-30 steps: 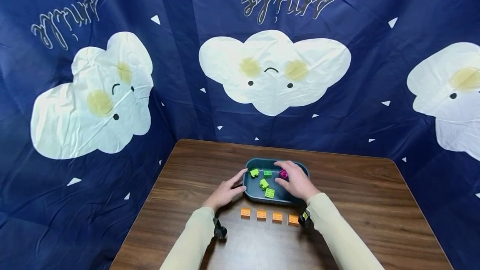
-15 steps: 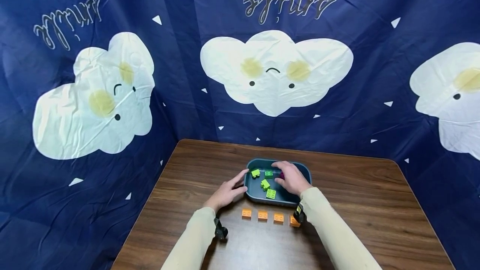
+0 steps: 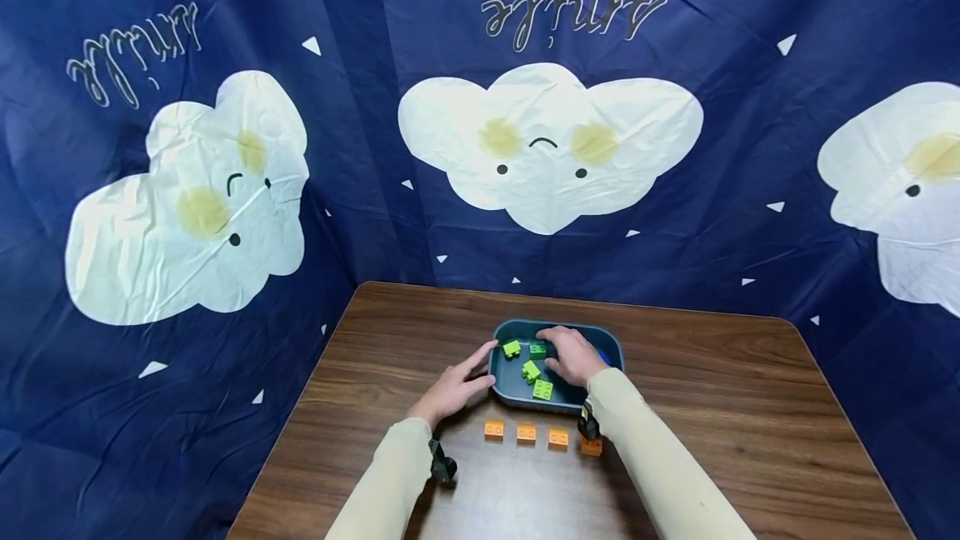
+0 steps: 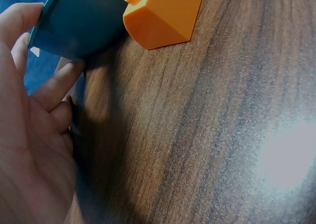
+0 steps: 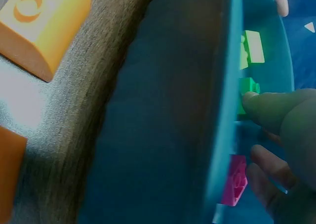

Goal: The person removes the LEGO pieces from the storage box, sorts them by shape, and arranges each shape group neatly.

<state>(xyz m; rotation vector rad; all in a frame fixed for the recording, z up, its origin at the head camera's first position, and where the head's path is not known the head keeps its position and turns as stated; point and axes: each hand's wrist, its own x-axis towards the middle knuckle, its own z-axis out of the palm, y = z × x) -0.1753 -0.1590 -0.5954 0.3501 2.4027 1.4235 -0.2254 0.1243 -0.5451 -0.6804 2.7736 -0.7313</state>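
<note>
As the right hand (image 3: pixel 573 357) was shifted toward nine o'clock, fingers parted, the green brick (image 5: pixel 247 87) is reached, not the magenta brick (image 5: pixel 235 182); left hand (image 3: pixel 450 387) likewise spread

The bricks (image 4: pixel 165 19) and tray (image 3: pixel 504 390) look smooth plastic, the wood-grain table (image 4: pixel 222 110) glossy.
</note>
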